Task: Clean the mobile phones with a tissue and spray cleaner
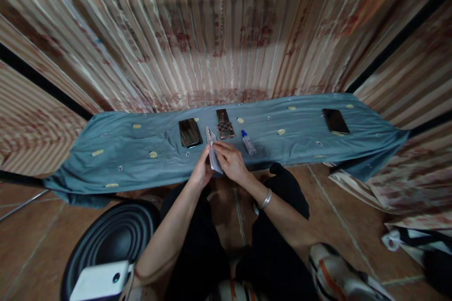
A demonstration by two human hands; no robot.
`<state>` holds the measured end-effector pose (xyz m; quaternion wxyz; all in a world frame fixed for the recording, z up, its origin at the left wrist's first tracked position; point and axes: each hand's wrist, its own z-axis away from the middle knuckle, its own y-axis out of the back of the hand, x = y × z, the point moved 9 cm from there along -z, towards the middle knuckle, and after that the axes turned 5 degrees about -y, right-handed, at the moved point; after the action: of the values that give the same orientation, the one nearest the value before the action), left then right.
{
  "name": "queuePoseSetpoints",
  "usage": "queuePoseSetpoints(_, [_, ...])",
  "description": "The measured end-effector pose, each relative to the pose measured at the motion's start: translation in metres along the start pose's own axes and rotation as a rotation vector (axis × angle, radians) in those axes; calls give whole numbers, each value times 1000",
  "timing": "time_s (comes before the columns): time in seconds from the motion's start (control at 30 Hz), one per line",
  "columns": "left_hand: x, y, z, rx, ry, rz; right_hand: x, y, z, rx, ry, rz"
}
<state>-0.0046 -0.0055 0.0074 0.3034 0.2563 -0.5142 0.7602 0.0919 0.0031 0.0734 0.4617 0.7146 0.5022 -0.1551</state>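
My left hand (pixel 202 168) is closed around a silvery smartphone (pixel 215 162), tilted on its edge above the front of the cloth. The phone's camera end points away from me. My right hand (pixel 231 161) has its fingers bent together against the phone's side. A small whitish bit shows at those fingertips, too small to name. Just beyond the hands lies an opened makeup palette (pixel 226 130) with a mirror lid. To its left is a dark, glossy phone (pixel 189 132). On the right lies a small clear bottle with a blue cap (pixel 248 143).
A blue-green patterned cloth (pixel 127 148) covers the long, low surface. Another dark phone (pixel 335 121) lies at its right. Striped curtains (pixel 219 33) and black poles (pixel 399 40) surround it. A round black ribbed object (pixel 106 240) and a white device (pixel 100 280) are at lower left.
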Motion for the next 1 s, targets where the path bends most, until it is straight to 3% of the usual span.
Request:
queuePoseSetpoints(0.23, [-3, 3, -1, 41, 16, 63, -2, 2, 9, -36, 8, -60])
queuePoseSetpoints(0.53, [-27, -7, 5, 37, 120, 33, 32, 13, 7, 39, -98, -29])
queuePoseSetpoints(0.77, [-26, 7, -11, 117, 116, 87, -7, 9, 20, -38, 31, -60])
queuePoseSetpoints(1.0, [-13, 10, -28, 69, 35, 37, -29, 11, 29, -13, 149, 5])
